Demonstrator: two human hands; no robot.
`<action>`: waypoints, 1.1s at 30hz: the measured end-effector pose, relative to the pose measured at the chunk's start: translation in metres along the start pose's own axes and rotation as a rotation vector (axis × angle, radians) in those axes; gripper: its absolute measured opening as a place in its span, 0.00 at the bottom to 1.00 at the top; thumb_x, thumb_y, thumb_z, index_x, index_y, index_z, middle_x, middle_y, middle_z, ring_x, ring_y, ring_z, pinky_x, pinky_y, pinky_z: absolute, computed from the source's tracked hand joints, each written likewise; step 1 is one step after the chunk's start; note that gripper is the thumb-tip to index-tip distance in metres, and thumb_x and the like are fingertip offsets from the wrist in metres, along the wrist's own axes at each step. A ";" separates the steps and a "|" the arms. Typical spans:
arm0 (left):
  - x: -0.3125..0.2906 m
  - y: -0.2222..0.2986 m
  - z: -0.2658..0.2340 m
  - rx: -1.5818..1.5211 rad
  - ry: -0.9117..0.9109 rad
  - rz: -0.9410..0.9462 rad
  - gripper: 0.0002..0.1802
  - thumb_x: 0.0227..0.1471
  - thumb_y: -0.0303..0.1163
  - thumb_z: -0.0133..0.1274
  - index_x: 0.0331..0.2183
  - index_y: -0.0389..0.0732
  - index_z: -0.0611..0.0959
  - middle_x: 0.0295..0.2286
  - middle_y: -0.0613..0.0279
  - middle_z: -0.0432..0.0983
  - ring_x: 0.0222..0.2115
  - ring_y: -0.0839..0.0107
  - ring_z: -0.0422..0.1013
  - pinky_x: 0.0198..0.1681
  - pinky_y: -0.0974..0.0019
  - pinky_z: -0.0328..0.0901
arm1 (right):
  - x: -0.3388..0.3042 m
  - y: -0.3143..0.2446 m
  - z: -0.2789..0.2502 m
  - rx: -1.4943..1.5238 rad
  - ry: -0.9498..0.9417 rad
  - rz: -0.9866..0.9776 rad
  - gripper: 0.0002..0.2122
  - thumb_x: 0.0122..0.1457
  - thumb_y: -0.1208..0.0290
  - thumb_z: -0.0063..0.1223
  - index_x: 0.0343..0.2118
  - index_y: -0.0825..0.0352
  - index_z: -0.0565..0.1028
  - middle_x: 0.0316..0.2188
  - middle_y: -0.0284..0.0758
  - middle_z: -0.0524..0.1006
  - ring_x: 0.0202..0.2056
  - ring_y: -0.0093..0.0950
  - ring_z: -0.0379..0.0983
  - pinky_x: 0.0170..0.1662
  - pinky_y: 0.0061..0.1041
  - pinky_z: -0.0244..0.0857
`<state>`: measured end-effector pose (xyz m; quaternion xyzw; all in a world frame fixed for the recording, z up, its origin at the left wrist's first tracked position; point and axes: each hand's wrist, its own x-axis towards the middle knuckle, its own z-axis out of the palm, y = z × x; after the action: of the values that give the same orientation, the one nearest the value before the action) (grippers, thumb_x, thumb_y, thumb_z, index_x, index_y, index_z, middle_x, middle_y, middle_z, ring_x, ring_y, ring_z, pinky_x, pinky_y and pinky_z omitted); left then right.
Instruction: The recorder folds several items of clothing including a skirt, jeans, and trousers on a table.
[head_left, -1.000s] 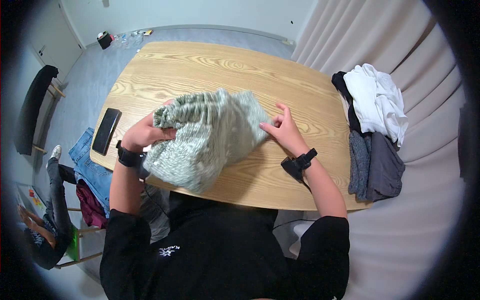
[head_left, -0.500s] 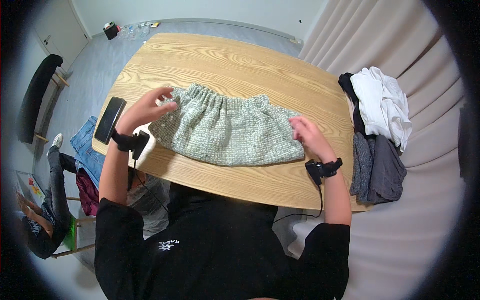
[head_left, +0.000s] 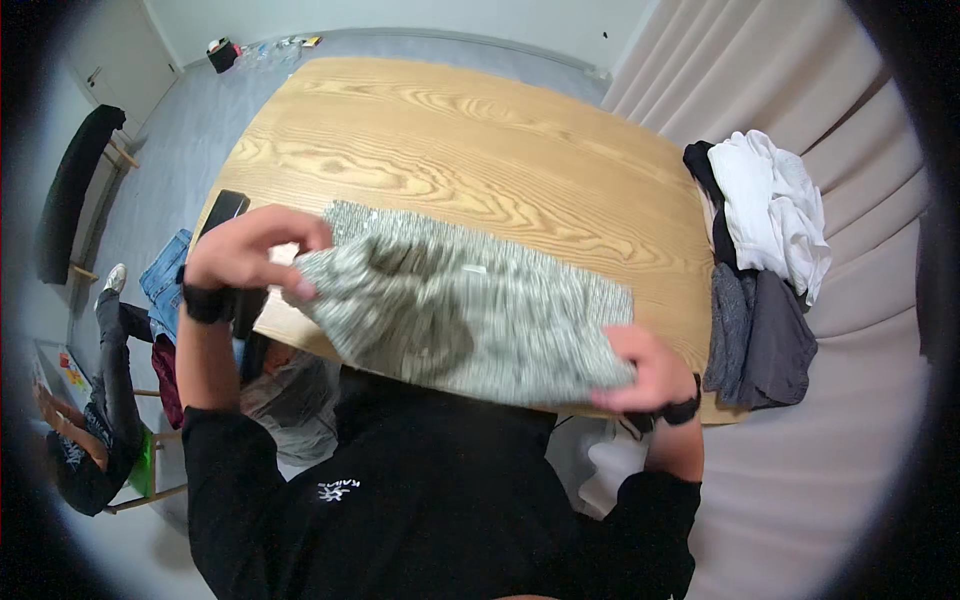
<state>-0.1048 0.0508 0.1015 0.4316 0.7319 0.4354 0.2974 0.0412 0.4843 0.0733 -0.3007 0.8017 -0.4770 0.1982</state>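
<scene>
Table [head_left: 480,140]: wood
Cloth [head_left: 510,310]: strung longways, left-to-right
Left hand [head_left: 255,255]: pinching left end
Right hand [head_left: 645,370]: ditto, right end, blurry tho

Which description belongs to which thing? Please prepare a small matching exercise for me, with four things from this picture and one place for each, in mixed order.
Things:
1. Green-and-white garment
2. White garment
3. Phone
4. Blue denim garment

Places:
A. Off the table, past its left edge
B. Partly hidden behind the left hand
C. Between the left hand and the right hand
D. With other clothes at the table's right edge

Right pairs: 1-C, 2-D, 3-B, 4-A
</scene>
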 end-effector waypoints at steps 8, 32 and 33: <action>0.047 0.008 -0.026 -0.029 0.893 0.267 0.18 0.53 0.31 0.54 0.44 0.34 0.71 0.40 0.60 0.71 0.40 0.72 0.68 0.44 0.72 0.63 | 0.028 -0.018 -0.065 0.086 0.962 -0.064 0.15 0.50 0.75 0.56 0.40 0.71 0.69 0.32 0.32 0.73 0.38 0.21 0.69 0.42 0.18 0.62; 0.005 0.052 -0.183 0.613 0.491 -0.696 0.19 0.57 0.46 0.46 0.47 0.48 0.75 0.36 0.61 0.77 0.33 0.71 0.74 0.33 0.66 0.70 | -0.015 0.108 -0.025 -0.518 0.554 0.356 0.26 0.48 0.68 0.60 0.52 0.63 0.67 0.56 0.44 0.63 0.58 0.42 0.55 0.60 0.34 0.49; 0.012 0.054 -0.183 0.752 0.495 -0.669 0.19 0.57 0.46 0.46 0.47 0.48 0.75 0.35 0.61 0.77 0.34 0.71 0.74 0.33 0.67 0.70 | -0.014 0.104 -0.022 -0.503 0.569 0.347 0.24 0.47 0.70 0.60 0.50 0.62 0.70 0.54 0.42 0.64 0.56 0.41 0.57 0.59 0.34 0.51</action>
<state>-0.2389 0.0054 0.2306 0.1370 0.9818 0.1147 0.0645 0.0078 0.5454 -0.0085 -0.0566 0.9548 -0.2899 -0.0336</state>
